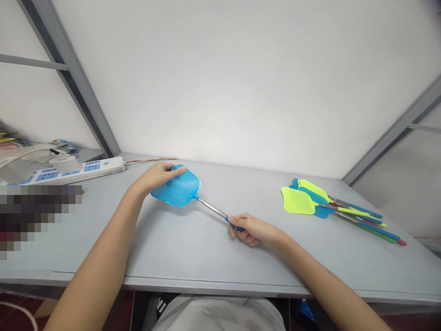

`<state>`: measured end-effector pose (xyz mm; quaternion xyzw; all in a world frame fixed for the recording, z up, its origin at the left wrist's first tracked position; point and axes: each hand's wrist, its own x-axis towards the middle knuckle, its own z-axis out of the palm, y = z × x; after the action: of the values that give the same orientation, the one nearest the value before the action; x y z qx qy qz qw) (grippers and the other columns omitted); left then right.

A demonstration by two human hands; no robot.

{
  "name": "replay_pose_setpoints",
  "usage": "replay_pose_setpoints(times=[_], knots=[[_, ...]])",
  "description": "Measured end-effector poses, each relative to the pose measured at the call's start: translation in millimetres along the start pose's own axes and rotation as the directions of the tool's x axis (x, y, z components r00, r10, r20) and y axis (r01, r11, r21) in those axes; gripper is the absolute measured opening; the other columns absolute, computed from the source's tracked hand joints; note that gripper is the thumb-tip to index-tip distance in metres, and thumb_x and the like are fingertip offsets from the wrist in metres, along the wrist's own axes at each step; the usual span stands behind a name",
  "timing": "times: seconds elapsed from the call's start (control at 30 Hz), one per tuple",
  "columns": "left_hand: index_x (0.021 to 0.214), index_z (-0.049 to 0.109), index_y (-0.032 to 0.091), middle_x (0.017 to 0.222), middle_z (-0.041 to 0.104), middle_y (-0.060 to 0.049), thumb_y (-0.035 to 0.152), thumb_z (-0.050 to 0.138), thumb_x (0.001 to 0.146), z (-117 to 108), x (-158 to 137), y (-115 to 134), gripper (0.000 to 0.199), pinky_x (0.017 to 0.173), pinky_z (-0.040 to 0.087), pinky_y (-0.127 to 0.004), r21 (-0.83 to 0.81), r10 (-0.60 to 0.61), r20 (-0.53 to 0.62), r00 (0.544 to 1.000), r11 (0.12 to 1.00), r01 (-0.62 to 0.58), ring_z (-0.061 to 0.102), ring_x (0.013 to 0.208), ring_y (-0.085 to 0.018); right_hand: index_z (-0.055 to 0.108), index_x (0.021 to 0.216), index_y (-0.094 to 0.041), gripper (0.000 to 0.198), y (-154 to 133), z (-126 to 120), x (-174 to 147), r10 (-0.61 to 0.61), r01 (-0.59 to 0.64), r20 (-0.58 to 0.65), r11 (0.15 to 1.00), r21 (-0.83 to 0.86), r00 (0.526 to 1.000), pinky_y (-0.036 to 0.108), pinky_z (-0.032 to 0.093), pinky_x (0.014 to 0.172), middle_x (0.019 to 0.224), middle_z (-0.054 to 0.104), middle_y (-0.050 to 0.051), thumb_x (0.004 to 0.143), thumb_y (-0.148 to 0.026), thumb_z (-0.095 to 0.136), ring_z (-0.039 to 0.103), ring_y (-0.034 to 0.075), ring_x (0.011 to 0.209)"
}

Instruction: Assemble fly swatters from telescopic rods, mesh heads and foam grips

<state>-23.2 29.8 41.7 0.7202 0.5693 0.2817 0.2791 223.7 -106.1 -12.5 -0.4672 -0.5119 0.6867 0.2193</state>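
A blue fly swatter [177,187] with a perforated head and a metal shaft is held between both hands, slanting down to the right above the table. My left hand [161,177] is closed on the far edge of its head, the thumb lying on top and the other fingers mostly hidden beneath. The blue handle is wrapped by the fingers of my right hand [250,229]. To the right lies a pile of fly swatters [299,201], yellow-green and blue, their handles pointing to the lower right.
A white power strip [106,166] with blue sockets lies at the back left, with a plug in it. Thin wires run from its end along the wall. The grey table [206,271] is bounded by grey frame posts at both sides. A pixelated patch covers the left edge.
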Motion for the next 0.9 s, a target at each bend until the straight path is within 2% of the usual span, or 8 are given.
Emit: replay_pose_setpoints(times=[0.1, 0.2, 0.3, 0.43, 0.53, 0.73, 0.9], knots=[[0.069, 0.057, 0.02, 0.059, 0.055, 0.003, 0.051, 0.056, 0.059, -2, -4, 3, 0.032, 0.041, 0.037, -0.019, -0.105, 0.011, 0.198, 0.98, 0.994, 0.01, 0.052, 0.05, -0.012, 0.048, 0.064, -0.015, 0.04, -1, -4, -2, 0.01, -0.01, 0.015, 0.998, -0.054, 1.0, 0.017, 0.008, 0.032, 0.044, 0.014, -0.009, 0.074, -0.053, 0.04, 0.01, 0.003, 0.036], [0.073, 0.056, 0.021, 0.062, 0.056, 0.004, 0.046, 0.06, 0.058, -3, -6, 6, 0.029, 0.042, 0.04, -0.018, -0.256, 0.039, 0.23, 0.972, 0.966, 0.022, 0.054, 0.052, -0.012, 0.049, 0.064, -0.015, 0.041, -2, -7, -3, -0.017, 0.015, -0.026, 0.996, -0.093, 1.0, 0.018, 0.008, 0.033, 0.044, 0.014, -0.009, 0.074, -0.053, 0.04, 0.01, 0.003, 0.037], [0.074, 0.057, 0.021, 0.064, 0.058, 0.002, 0.045, 0.064, 0.055, -5, -6, 6, 0.031, 0.043, 0.043, -0.02, -0.377, -0.003, 0.232, 0.973, 0.922, 0.093, 0.056, 0.053, -0.013, 0.049, 0.064, -0.015, 0.04, -5, -9, -4, -0.042, 0.036, -0.056, 0.992, -0.119, 0.998, 0.018, 0.008, 0.034, 0.046, 0.014, -0.009, 0.074, -0.052, 0.04, 0.01, 0.003, 0.038], [0.072, 0.061, 0.018, 0.07, 0.064, -0.005, 0.045, 0.067, 0.05, -9, -7, 6, 0.035, 0.05, 0.048, -0.027, -0.4, -0.097, 0.4, 0.911, 0.876, 0.269, 0.06, 0.06, -0.021, 0.05, 0.065, -0.014, 0.041, -9, -13, -6, -0.052, 0.044, -0.053, 0.989, -0.143, 0.997, 0.019, 0.008, 0.035, 0.047, 0.014, -0.008, 0.074, -0.053, 0.041, 0.01, 0.004, 0.039], [0.074, 0.063, 0.017, 0.076, 0.066, -0.007, 0.043, 0.069, 0.049, -11, -9, 6, 0.036, 0.055, 0.05, -0.028, -0.404, -0.088, 0.469, 0.879, 0.864, 0.302, 0.061, 0.066, -0.023, 0.051, 0.064, -0.014, 0.041, -9, -16, -6, -0.064, 0.054, -0.063, 0.987, -0.15, 0.996, 0.019, 0.008, 0.035, 0.047, 0.014, -0.008, 0.073, -0.053, 0.041, 0.011, 0.004, 0.039], [0.081, 0.064, 0.018, 0.083, 0.065, -0.007, 0.038, 0.071, 0.048, -10, -10, 7, 0.039, 0.062, 0.051, -0.031, -0.42, -0.014, 0.488, 0.873, 0.872, 0.249, 0.061, 0.072, -0.024, 0.051, 0.064, -0.014, 0.041, -10, -20, -7, -0.096, 0.081, -0.099, 0.986, -0.149, 0.99, 0.018, 0.009, 0.034, 0.047, 0.016, -0.008, 0.073, -0.053, 0.042, 0.013, 0.003, 0.038], [0.085, 0.063, 0.019, 0.085, 0.065, -0.006, 0.036, 0.07, 0.051, -2, -9, 6, 0.039, 0.063, 0.051, -0.03, -0.413, 0.002, 0.448, 0.894, 0.887, 0.205, 0.061, 0.075, -0.024, 0.046, 0.063, -0.015, 0.039, -2, -19, -2, -0.038, 0.035, -0.049, 0.998, -0.062, 0.998, 0.018, 0.008, 0.032, 0.045, 0.015, -0.009, 0.074, -0.052, 0.041, 0.01, 0.003, 0.037]])
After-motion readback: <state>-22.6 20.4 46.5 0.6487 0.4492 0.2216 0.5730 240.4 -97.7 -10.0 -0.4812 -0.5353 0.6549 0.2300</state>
